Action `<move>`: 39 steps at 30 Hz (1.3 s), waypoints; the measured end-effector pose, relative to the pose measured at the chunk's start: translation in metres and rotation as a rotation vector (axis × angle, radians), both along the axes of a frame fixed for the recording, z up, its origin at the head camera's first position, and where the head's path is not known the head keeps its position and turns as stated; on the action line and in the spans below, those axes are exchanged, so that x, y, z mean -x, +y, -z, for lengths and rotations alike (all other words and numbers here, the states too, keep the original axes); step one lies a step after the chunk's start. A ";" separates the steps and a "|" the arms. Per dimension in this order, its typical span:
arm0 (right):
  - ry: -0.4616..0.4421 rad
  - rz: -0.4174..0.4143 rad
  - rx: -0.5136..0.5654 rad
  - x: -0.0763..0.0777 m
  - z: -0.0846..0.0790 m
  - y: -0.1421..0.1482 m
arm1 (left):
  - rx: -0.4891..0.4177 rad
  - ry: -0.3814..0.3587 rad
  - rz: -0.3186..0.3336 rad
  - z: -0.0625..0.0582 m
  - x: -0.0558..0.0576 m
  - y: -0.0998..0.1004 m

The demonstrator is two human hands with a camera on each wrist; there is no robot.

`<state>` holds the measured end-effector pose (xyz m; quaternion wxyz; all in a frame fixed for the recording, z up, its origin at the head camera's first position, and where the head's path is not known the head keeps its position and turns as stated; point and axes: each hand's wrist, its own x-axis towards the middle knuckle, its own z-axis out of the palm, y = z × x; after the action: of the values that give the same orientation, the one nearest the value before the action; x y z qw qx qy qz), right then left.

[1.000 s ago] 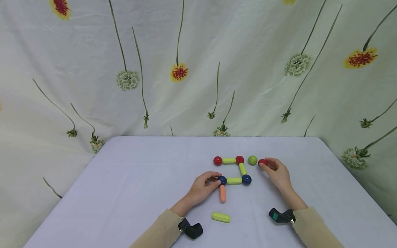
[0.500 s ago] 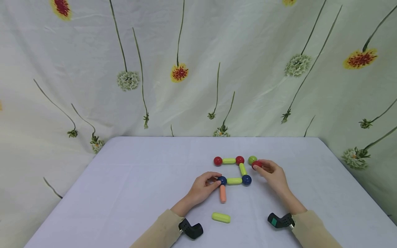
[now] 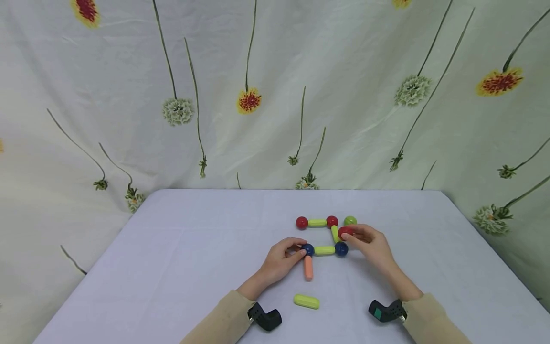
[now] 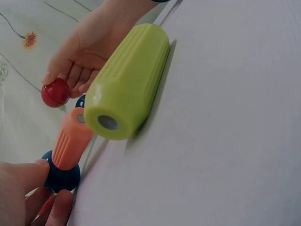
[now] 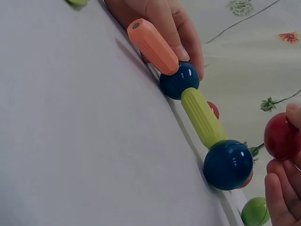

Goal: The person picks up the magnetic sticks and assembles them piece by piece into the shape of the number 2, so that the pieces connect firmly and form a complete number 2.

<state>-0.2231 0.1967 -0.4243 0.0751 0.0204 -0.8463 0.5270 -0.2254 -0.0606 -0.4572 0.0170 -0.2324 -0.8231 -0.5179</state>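
My left hand (image 3: 278, 262) pinches a blue ball (image 3: 308, 249) between thumb and fingers, low on the table. From that ball an orange stick (image 3: 308, 268) points toward me, and a yellow-green stick (image 3: 324, 251) runs right to another blue ball (image 5: 228, 165). A further stick (image 3: 334, 233) leads back from there to a red ball (image 3: 332, 221), joined by a stick (image 3: 317, 222) to another red ball (image 3: 302, 222). Thumb and fingertips of my right hand (image 3: 375, 246) hold a separate red ball (image 5: 282, 136) above the table, just behind the right blue ball.
A green ball (image 3: 350, 220) lies at the back, right of the chain. Nearer to me is a loose yellow-green stick (image 4: 131, 80) with a grey disc in its end. A white cloth covers the table (image 3: 193, 267); a flowered curtain (image 3: 275, 95) hangs behind.
My right hand has carried the red ball left and slightly nearer, from beside the green ball to the chain's right side. The left hand stays on its blue ball.
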 end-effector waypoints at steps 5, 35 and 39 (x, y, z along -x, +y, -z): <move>0.004 -0.029 0.007 -0.002 -0.002 -0.004 | 0.005 -0.010 -0.014 0.000 0.000 0.000; -0.006 -0.608 0.063 -0.016 0.002 -0.024 | -0.013 0.008 -0.072 -0.003 0.000 0.000; -0.052 -0.670 0.066 -0.019 0.003 -0.026 | -0.007 0.009 -0.073 -0.003 0.000 0.000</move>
<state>-0.2044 0.1703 -0.4274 -0.1235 0.2816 -0.7767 0.5497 -0.2255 -0.0610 -0.4546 0.0405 -0.2045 -0.8292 -0.5187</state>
